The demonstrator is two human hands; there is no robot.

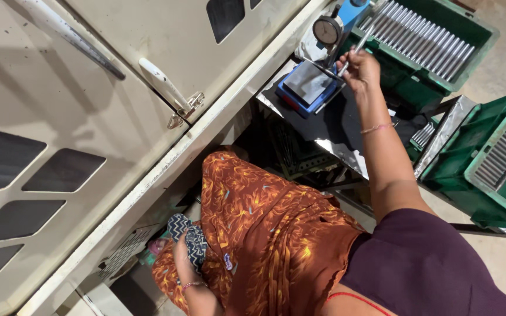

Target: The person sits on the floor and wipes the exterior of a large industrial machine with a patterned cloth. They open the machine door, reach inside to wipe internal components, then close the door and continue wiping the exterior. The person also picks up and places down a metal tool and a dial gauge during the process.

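Head view looks down at a person sitting by a big cream cabinet point(89, 117).

The right hand point(359, 69) is stretched far out in front. Its fingers are closed around a thin metal rod point(363, 40). The rod points up and away from the hand, toward a green bin point(475, 52). That bin sits just past the hand and is full of more metal rods point(426, 38), all lying side by side.

Right beside the right hand, on its left, stands a measuring tool with a round dial point(327, 30). Under the dial is a blue base with a flat dark plate point(308, 85). The hand is just above the corner of that plate. All of this rests on a dark table point(335, 126).

Another green bin point(487, 169) sits to the right of the right arm, with a few more rods inside.

The left hand point(184, 248) is low down, close to the body. It rests on the orange patterned dress point(265, 228) at the knee. Its fingers are curled around a dark cloth with zigzag lines point(190, 237).
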